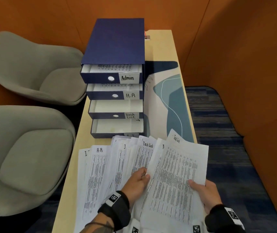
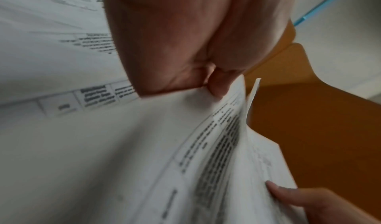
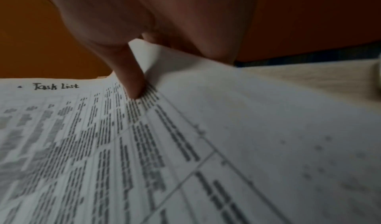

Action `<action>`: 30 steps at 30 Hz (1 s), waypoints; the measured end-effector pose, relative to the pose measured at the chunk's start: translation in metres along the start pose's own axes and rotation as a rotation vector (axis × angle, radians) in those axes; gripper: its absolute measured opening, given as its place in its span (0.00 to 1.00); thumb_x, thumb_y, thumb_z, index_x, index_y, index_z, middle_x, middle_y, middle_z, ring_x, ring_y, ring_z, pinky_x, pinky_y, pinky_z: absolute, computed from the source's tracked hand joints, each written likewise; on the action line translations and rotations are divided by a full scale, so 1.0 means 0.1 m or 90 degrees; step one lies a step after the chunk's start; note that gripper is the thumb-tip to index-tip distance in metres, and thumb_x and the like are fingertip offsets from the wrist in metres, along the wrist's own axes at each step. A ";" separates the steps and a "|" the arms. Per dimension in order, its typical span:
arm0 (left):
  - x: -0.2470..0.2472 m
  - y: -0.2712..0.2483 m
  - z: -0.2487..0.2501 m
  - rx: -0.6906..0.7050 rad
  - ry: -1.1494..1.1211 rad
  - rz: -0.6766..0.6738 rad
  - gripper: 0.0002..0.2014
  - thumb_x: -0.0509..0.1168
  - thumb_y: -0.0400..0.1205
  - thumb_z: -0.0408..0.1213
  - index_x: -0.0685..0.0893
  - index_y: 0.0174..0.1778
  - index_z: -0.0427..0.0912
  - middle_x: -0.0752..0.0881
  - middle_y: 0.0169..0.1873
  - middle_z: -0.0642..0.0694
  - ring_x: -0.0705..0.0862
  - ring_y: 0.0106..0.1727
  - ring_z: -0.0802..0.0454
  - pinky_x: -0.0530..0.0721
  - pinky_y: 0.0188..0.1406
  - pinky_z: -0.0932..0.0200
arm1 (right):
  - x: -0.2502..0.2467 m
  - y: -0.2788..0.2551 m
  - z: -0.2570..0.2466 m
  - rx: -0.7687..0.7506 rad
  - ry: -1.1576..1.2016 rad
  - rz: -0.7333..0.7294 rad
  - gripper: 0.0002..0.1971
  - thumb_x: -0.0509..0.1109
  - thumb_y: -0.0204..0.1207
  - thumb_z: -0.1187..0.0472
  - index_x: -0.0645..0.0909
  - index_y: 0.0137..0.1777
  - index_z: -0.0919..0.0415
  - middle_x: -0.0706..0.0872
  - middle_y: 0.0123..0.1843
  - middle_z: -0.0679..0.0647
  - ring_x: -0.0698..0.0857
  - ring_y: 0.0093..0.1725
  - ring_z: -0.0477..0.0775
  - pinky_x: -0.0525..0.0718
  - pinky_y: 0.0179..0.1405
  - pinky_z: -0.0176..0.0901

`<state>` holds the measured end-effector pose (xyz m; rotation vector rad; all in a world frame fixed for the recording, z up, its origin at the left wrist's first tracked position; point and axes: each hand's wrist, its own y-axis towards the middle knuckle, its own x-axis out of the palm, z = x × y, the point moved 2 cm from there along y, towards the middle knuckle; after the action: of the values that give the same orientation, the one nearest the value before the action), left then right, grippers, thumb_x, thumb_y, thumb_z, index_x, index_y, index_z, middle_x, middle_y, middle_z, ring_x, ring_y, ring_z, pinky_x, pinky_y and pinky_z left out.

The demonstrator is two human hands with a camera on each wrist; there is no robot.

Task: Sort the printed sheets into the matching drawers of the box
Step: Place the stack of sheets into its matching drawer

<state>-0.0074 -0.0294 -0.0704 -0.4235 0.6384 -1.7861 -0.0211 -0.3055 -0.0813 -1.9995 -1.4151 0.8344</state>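
A dark blue drawer box (image 1: pixel 116 41) stands on the narrow table (image 1: pixel 161 46) with all its drawers pulled out. The Admin drawer (image 1: pixel 99 78) and the H.R drawer (image 1: pixel 104 95) hold printed sheets. The Task List drawer (image 1: pixel 116 106) and the bottom drawer (image 1: pixel 117 126) look empty. Several printed sheets (image 1: pixel 99 165) lie fanned near me. My right hand (image 1: pixel 196 184) grips the raised Task List sheets (image 1: pixel 176 179), thumb (image 3: pixel 134 84) on top. My left hand (image 1: pixel 144 176) pinches their left edge (image 2: pixel 216 87).
Two grey armchairs (image 1: pixel 25 64) (image 1: pixel 25 157) stand close along the table's left side. A blue-and-cream patterned mat (image 1: pixel 173 101) lies right of the box. Orange padded walls enclose the space. Blue carpet (image 1: pixel 218 132) runs along the right. A small socket plate (image 1: pixel 147 37) sits behind the box.
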 end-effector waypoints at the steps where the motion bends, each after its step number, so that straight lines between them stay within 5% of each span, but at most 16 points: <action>1: 0.00 0.02 0.01 0.023 0.035 0.026 0.09 0.59 0.92 0.46 0.84 0.56 0.51 0.91 0.54 0.53 0.88 0.58 0.53 0.85 0.69 0.46 | -0.04 0.00 0.01 -0.015 -0.002 0.039 0.10 0.75 0.79 0.73 0.89 0.58 0.63 0.95 0.49 0.60 0.93 0.51 0.66 0.90 0.55 0.61; 3: -0.08 0.09 0.02 0.063 0.165 0.183 0.08 0.65 0.88 0.53 0.81 0.53 0.53 0.87 0.53 0.55 0.85 0.55 0.55 0.86 0.64 0.46 | -0.14 0.02 0.05 -0.045 -0.036 0.100 0.09 0.76 0.79 0.72 0.89 0.58 0.65 0.93 0.46 0.57 0.92 0.48 0.63 0.89 0.50 0.54; 6: -0.19 0.20 0.03 0.061 0.357 0.345 0.24 0.75 0.81 0.53 0.75 0.68 0.51 0.75 0.65 0.54 0.76 0.67 0.52 0.82 0.66 0.50 | -0.25 0.05 0.12 -0.050 -0.085 0.122 0.11 0.77 0.79 0.71 0.89 0.60 0.66 0.92 0.46 0.55 0.91 0.48 0.61 0.89 0.55 0.58; 10: -0.20 0.37 -0.03 -0.005 0.426 0.343 0.34 0.81 0.75 0.49 0.71 0.70 0.45 0.75 0.65 0.48 0.76 0.67 0.46 0.81 0.65 0.49 | -0.37 0.03 0.11 -0.038 -0.047 0.103 0.13 0.78 0.73 0.78 0.88 0.54 0.64 0.93 0.48 0.63 0.92 0.49 0.67 0.88 0.59 0.69; 14: -0.33 0.43 -0.03 -0.032 0.360 0.343 0.13 0.79 0.80 0.45 0.82 0.52 0.47 0.84 0.50 0.52 0.85 0.56 0.49 0.85 0.59 0.54 | -0.44 0.01 0.08 -0.024 -0.007 0.049 0.17 0.78 0.68 0.84 0.88 0.55 0.71 0.94 0.49 0.68 0.92 0.50 0.73 0.89 0.56 0.71; 17: -0.35 0.32 -0.01 0.069 0.342 0.328 0.10 0.77 0.81 0.42 0.82 0.40 0.51 0.84 0.41 0.55 0.84 0.46 0.53 0.83 0.45 0.61 | -0.45 0.00 0.05 -0.009 0.041 -0.025 0.20 0.75 0.67 0.85 0.85 0.60 0.78 0.93 0.53 0.72 0.92 0.51 0.76 0.87 0.59 0.71; 22: -0.10 -0.13 0.14 0.160 0.206 0.108 0.10 0.66 0.89 0.34 0.80 0.47 0.55 0.91 0.42 0.52 0.87 0.34 0.64 0.85 0.30 0.63 | -0.37 -0.05 -0.04 -0.011 0.144 -0.134 0.21 0.70 0.68 0.81 0.83 0.63 0.77 0.91 0.58 0.72 0.92 0.54 0.73 0.93 0.48 0.64; 25: 0.09 -0.28 0.22 0.153 0.088 0.042 0.05 0.68 0.88 0.35 0.87 0.51 0.50 0.93 0.44 0.47 0.91 0.40 0.55 0.92 0.39 0.54 | -0.31 -0.02 -0.05 -0.032 0.190 -0.143 0.25 0.74 0.65 0.79 0.82 0.65 0.79 0.89 0.63 0.75 0.89 0.61 0.76 0.84 0.65 0.72; 28: 0.22 -0.34 0.26 0.121 0.023 0.026 0.05 0.77 0.82 0.35 0.88 0.42 0.44 0.87 0.27 0.57 0.81 0.28 0.58 0.86 0.38 0.60 | -0.28 0.00 -0.01 -0.031 0.193 -0.161 0.30 0.83 0.61 0.74 0.83 0.64 0.80 0.87 0.64 0.77 0.88 0.63 0.77 0.87 0.63 0.72; 30: 0.24 -0.35 0.25 0.083 -0.009 0.051 0.11 0.82 0.77 0.41 0.85 0.38 0.46 0.74 0.22 0.59 0.71 0.24 0.59 0.82 0.37 0.65 | -0.31 -0.01 0.01 -0.037 0.167 -0.109 0.18 0.72 0.71 0.79 0.81 0.63 0.80 0.91 0.58 0.72 0.92 0.54 0.70 0.93 0.49 0.62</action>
<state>-0.0263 -0.0504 -0.0299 -0.3167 0.5194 -1.7352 -0.0298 -0.3348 -0.0758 -1.9152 -1.4445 0.4426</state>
